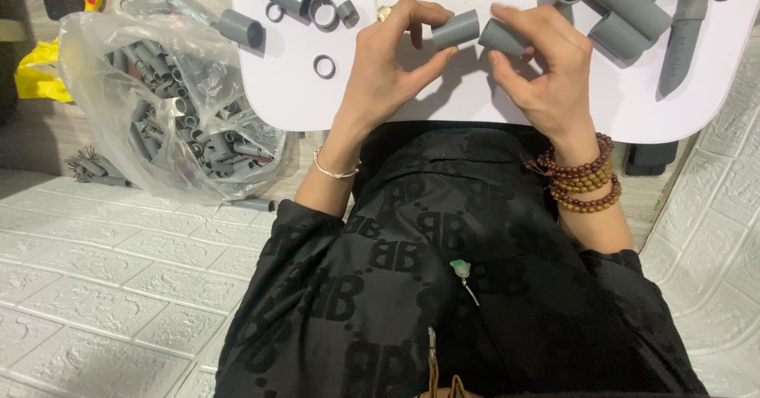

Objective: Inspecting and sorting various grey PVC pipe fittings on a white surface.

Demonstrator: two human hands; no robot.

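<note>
Left hand (388, 69): thumb and fingers pinched around a short grey pipe piece (455, 29), held level just above the white table (443, 105). Gold ring on one finger, thin bracelet at the wrist.

Right hand (542, 65): fingers curled over a second grey pipe piece (501, 38), thumb pressed under it; most of that piece is hidden by the fingers. Beaded bracelets (583, 178) stacked on the wrist.

The two pieces point end to end, nearly touching, a narrow gap between them; cannot tell if they meet.

On the table beyond the hands: loose grey sleeves and thin grey rings (324, 66) at upper left, larger grey tubes (625, 10) at upper right.

On the floor, left of the table: a clear plastic bag (170, 105) full of similar grey fittings.
</note>
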